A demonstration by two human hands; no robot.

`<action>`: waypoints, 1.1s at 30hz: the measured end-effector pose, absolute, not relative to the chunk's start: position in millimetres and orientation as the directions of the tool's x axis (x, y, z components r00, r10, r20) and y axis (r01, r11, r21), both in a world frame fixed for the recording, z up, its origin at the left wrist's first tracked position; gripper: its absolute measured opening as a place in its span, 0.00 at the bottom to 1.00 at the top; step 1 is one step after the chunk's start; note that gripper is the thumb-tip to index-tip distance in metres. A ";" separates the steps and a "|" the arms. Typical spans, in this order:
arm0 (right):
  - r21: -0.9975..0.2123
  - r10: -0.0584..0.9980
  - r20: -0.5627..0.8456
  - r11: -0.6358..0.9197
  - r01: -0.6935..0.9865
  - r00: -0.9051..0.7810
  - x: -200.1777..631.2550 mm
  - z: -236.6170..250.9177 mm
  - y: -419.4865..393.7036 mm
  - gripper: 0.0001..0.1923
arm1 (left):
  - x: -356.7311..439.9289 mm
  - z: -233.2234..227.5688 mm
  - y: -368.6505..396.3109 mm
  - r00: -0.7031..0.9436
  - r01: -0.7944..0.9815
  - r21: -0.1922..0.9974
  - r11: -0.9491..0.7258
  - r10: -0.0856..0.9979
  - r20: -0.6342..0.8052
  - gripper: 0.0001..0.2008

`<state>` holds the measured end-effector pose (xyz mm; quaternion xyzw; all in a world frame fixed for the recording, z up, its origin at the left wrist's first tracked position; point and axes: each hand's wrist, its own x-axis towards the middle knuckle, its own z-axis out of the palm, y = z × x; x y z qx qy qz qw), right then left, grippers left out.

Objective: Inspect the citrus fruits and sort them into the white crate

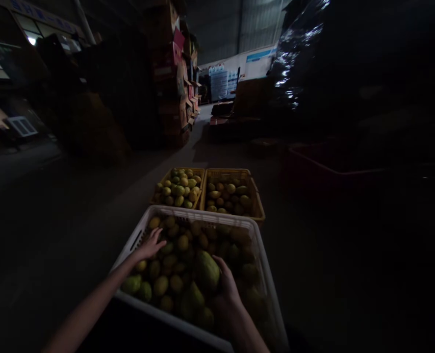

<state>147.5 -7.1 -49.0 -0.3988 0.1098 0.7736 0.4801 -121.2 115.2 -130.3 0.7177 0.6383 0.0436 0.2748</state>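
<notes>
A white plastic crate (202, 212) full of green and yellow oval fruit stands right in front of me. My right hand (226, 284) is wrapped round the side of a large green papaya-like fruit (207, 271), above the others in the crate. Over the left part of the crate, my left hand (151, 245) reaches in with its fingers spread. It is close to the yellow-green fruit (182, 242) there; whether it touches any is too dark to tell. Another large green fruit (192, 299), with a narrow end, lies nearer to me.
Two yellow crates (203, 189) of similar fruit stand just beyond the white one. Stacked cardboard boxes (171, 88) rise behind to the left. A dark red bin (320, 169) is at the right, below a shiny plastic-wrapped stack (287, 68). The place is dim.
</notes>
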 end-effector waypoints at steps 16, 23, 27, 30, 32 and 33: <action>-0.275 0.556 -0.815 -0.620 -0.735 -0.164 144.3 -64.8 -17.8 0.08 | -103.6 -107.2 27.2 0.215 0.977 0.134 -0.167 0.768 -0.603 0.30; -0.333 0.562 -0.812 -0.669 -0.665 -0.159 144.6 -91.0 -24.3 0.08 | -104.0 -92.0 32.0 0.236 0.970 0.191 -0.153 0.793 -0.562 0.27; -0.339 0.532 -0.836 -0.693 -0.636 -0.135 141.6 -103.2 -30.3 0.07 | -104.5 -86.2 30.2 0.253 0.963 0.225 -0.151 0.800 -0.544 0.26; -0.352 0.538 -0.835 -0.687 -0.636 -0.118 143.3 -103.4 -38.0 0.08 | -107.1 -87.2 30.9 0.254 0.961 0.236 -0.146 0.805 -0.536 0.26; -0.372 0.564 -0.818 -0.668 -0.645 -0.113 145.6 -98.0 -45.2 0.10 | -109.7 -89.8 32.4 0.253 0.960 0.239 -0.143 0.808 -0.532 0.26; -0.381 0.580 -0.807 -0.658 -0.649 -0.114 146.4 -94.0 -49.0 0.11 | -111.1 -91.6 33.3 0.253 0.960 0.239 -0.143 0.809 -0.531 0.27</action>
